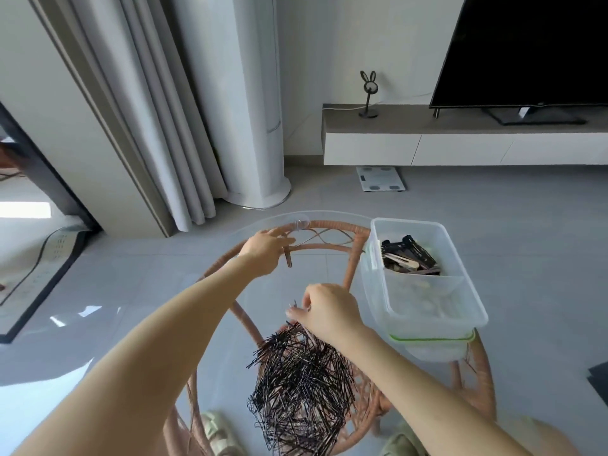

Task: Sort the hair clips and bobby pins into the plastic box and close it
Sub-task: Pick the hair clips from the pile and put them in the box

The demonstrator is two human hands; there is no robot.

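Head view: left hand (263,253) pinches brown hair clip (289,259), hanging below fingertips, far side of glass table (210,340). Right hand (329,312) pinches bobby pins (301,383) above near pile. Plastic box (427,274) open, right.

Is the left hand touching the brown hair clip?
Touching. The head view shows the left hand pinching the top of the brown hair clip, which hangs down from its fingertips.

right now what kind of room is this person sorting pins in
Most likely a home living room: a large dark TV stands on a low white media cabinet, long curtains hang at the left, and the work is on a glass-topped rattan side table.
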